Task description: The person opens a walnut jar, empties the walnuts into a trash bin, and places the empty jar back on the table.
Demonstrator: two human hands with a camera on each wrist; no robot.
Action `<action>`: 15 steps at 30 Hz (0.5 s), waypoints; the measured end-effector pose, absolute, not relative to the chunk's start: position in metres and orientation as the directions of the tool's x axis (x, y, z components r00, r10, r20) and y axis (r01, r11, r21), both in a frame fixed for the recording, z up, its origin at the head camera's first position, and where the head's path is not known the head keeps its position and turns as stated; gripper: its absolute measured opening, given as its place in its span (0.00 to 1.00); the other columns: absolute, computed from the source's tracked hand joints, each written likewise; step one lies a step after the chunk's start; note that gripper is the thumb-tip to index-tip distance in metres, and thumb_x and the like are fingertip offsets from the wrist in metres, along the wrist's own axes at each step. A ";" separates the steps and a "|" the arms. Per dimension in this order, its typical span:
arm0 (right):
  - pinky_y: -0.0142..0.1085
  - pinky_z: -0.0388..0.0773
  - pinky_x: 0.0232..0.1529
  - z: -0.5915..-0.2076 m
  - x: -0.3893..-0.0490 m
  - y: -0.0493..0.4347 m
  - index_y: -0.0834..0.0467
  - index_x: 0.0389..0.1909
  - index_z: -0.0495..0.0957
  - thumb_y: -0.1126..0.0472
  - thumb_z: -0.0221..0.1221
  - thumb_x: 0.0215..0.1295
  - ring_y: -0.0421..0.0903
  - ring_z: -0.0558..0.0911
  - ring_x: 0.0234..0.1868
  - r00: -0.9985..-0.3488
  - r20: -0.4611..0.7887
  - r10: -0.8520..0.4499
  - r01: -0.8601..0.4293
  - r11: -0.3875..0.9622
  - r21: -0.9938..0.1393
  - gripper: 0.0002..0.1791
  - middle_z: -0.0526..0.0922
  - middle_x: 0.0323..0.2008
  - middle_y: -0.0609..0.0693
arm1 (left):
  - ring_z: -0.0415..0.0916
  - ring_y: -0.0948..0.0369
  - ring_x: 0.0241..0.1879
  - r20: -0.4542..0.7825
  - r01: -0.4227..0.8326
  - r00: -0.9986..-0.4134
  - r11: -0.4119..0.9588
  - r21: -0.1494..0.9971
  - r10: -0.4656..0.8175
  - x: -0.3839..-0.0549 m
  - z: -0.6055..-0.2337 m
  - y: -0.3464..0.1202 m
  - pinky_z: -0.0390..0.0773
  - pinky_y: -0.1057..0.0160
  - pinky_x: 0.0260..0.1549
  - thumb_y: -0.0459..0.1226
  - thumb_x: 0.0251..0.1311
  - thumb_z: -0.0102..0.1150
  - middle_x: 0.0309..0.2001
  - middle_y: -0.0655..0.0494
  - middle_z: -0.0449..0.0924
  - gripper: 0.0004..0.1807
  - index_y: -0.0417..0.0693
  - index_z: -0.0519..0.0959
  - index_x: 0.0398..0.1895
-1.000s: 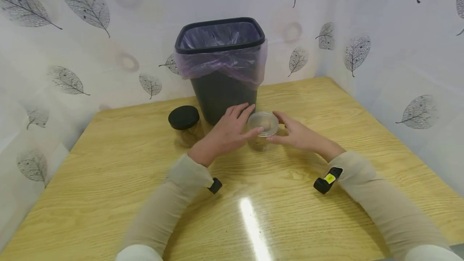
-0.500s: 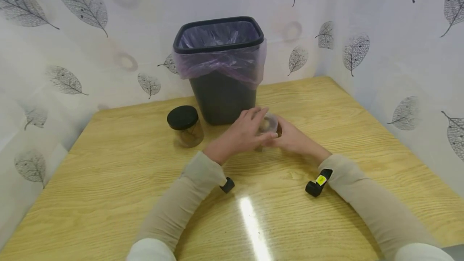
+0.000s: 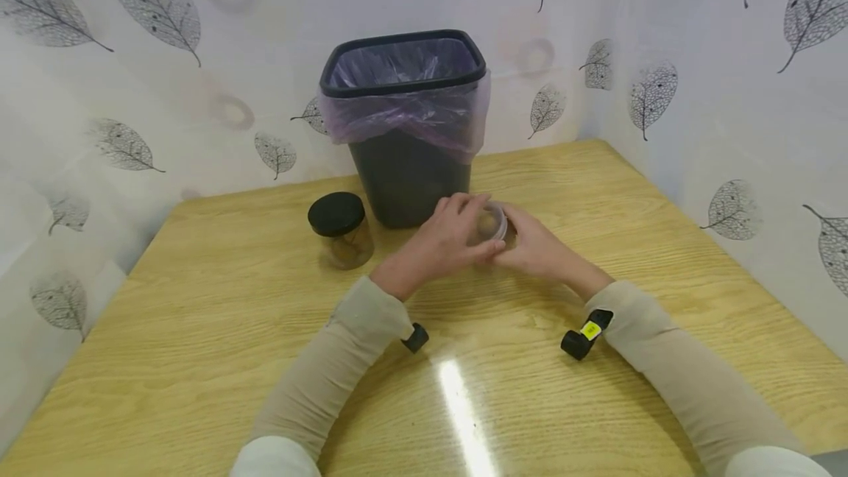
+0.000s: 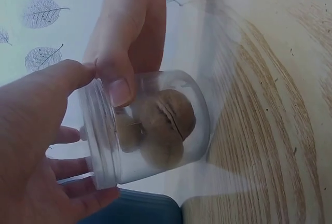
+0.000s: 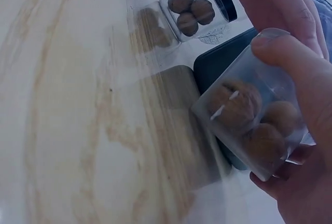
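near the right front corner of the bin (image 3: 411,175), your right hand (image 5: 306,97) holds the clear jar (image 4: 155,130), thumb and fingers spread to the jar's width and curled round its body. your left hand (image 3: 447,238), the nearer one to the bin, grips the clear lid (image 4: 98,133) round its rim. so the jar lies between your hands, lid end to the left one; its long axis seems tilted, and you cannot tell whether its base touches the table (image 3: 199,330). three round brown nuts (image 4: 168,117) show inside. just left of the bin, the black-lidded jar (image 3: 344,234) stands upright, also showing three nuts. the bin has a purple liner (image 3: 404,120) folded over its rim; its floor is hidden.
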State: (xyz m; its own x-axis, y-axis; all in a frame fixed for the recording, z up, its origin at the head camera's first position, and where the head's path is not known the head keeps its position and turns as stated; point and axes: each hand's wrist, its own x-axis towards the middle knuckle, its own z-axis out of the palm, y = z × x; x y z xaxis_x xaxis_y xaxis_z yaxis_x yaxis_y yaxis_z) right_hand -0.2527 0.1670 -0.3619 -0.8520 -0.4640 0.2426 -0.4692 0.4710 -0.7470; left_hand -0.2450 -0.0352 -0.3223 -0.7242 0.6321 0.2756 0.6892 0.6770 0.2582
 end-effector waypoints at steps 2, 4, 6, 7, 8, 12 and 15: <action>0.49 0.72 0.62 -0.359 -0.252 0.167 0.56 0.73 0.61 0.60 0.71 0.51 0.51 0.75 0.61 -0.846 0.258 -0.467 -0.494 0.502 -0.710 0.47 0.72 0.65 0.54 | 0.65 0.48 0.62 0.279 0.685 -0.728 0.678 0.266 0.626 -0.244 -0.322 -0.035 0.72 0.50 0.61 0.56 0.66 0.56 0.64 0.42 0.67 0.41 0.45 0.59 0.75; 0.51 0.73 0.61 -0.355 -0.251 0.167 0.56 0.73 0.60 0.59 0.72 0.50 0.52 0.75 0.62 -0.839 0.263 -0.477 -0.513 0.529 -0.676 0.49 0.73 0.65 0.54 | 0.66 0.48 0.61 0.280 0.675 -0.738 0.683 0.279 0.615 -0.244 -0.322 -0.036 0.74 0.50 0.58 0.57 0.65 0.57 0.63 0.42 0.67 0.40 0.47 0.59 0.74; 0.52 0.74 0.60 -0.352 -0.250 0.166 0.56 0.73 0.60 0.59 0.72 0.48 0.53 0.75 0.61 -0.832 0.268 -0.486 -0.529 0.548 -0.648 0.50 0.73 0.64 0.54 | 0.66 0.48 0.58 0.278 0.658 -0.753 0.687 0.307 0.597 -0.243 -0.322 -0.036 0.76 0.50 0.55 0.58 0.65 0.58 0.61 0.42 0.67 0.40 0.50 0.60 0.74; 0.51 0.74 0.61 -0.350 -0.249 0.166 0.56 0.73 0.60 0.58 0.73 0.47 0.53 0.76 0.61 -0.828 0.272 -0.490 -0.536 0.552 -0.638 0.51 0.73 0.64 0.54 | 0.66 0.49 0.57 0.281 0.652 -0.758 0.687 0.320 0.589 -0.242 -0.322 -0.036 0.76 0.51 0.54 0.58 0.65 0.57 0.60 0.42 0.67 0.40 0.51 0.60 0.74; 0.51 0.74 0.61 -0.350 -0.249 0.166 0.56 0.73 0.60 0.59 0.73 0.47 0.52 0.76 0.61 -0.824 0.277 -0.494 -0.543 0.552 -0.632 0.51 0.74 0.64 0.54 | 0.66 0.49 0.55 0.288 0.649 -0.761 0.686 0.329 0.581 -0.242 -0.322 -0.036 0.77 0.51 0.52 0.58 0.64 0.57 0.59 0.43 0.67 0.39 0.52 0.61 0.73; 0.48 0.75 0.59 -0.348 -0.248 0.162 0.58 0.73 0.60 0.58 0.74 0.46 0.50 0.77 0.57 -0.815 0.321 -0.483 -0.563 0.527 -0.637 0.51 0.74 0.62 0.55 | 0.66 0.51 0.50 0.384 0.677 -0.732 0.663 0.320 0.563 -0.242 -0.326 -0.034 0.76 0.54 0.48 0.58 0.65 0.56 0.54 0.45 0.68 0.35 0.50 0.64 0.69; 0.47 0.77 0.56 -0.346 -0.245 0.159 0.59 0.72 0.61 0.56 0.76 0.45 0.51 0.78 0.55 -0.816 0.355 -0.457 -0.571 0.542 -0.617 0.52 0.73 0.62 0.56 | 0.66 0.51 0.47 0.455 0.699 -0.702 0.654 0.290 0.548 -0.241 -0.329 -0.032 0.76 0.55 0.47 0.56 0.66 0.56 0.51 0.45 0.69 0.34 0.45 0.66 0.65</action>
